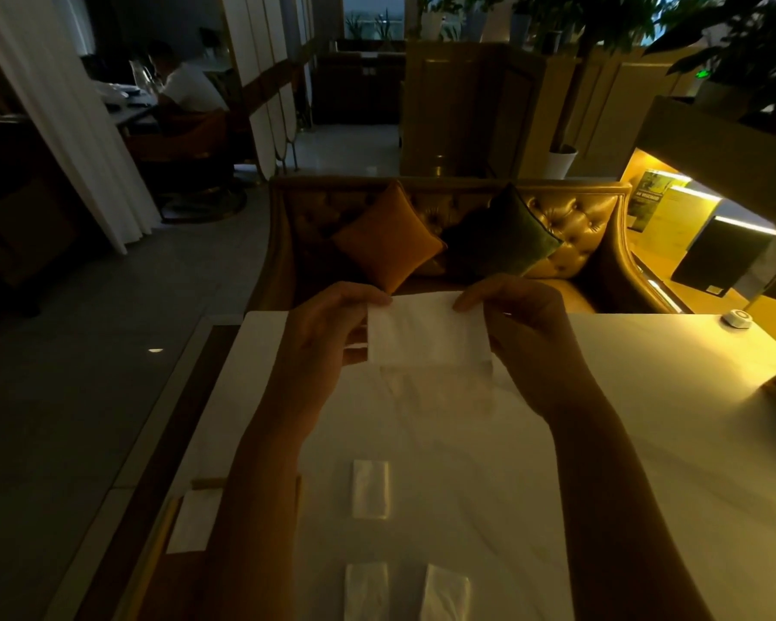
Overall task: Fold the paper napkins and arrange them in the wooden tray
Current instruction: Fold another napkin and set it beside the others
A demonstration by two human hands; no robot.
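you are holding a white paper napkin (426,328) up in the air over the far part of the pale glossy table (623,432), with both bare hands raised in front of you. your left hand (328,333) is pinching the napkin's upper left corner, thumb and fingers closed on the paper. your right hand (525,338) is pinching the upper right corner the same way. the napkin is hanging between the two hands as a wide rectangle, and its faint reflection is showing on the tabletop just beneath it.

nearer to you, a small folded white napkin (370,488) is lying flat on the table between your forearms. two more folded white napkins (366,591) (445,593) are lying side by side at the bottom edge of the view, close together but apart.

at the left edge of the table, a wooden tray (160,535) is sitting partly behind your left forearm, and a folded white napkin (193,522) is resting in it. how much of the tray is filled you cannot tell from here.

across the table, a tufted golden leather sofa (570,217) is facing you with an orange square cushion (388,237) and a dark green square cushion (502,233) propped on it. a small round white device (737,318) is sitting at the far right corner of the table.
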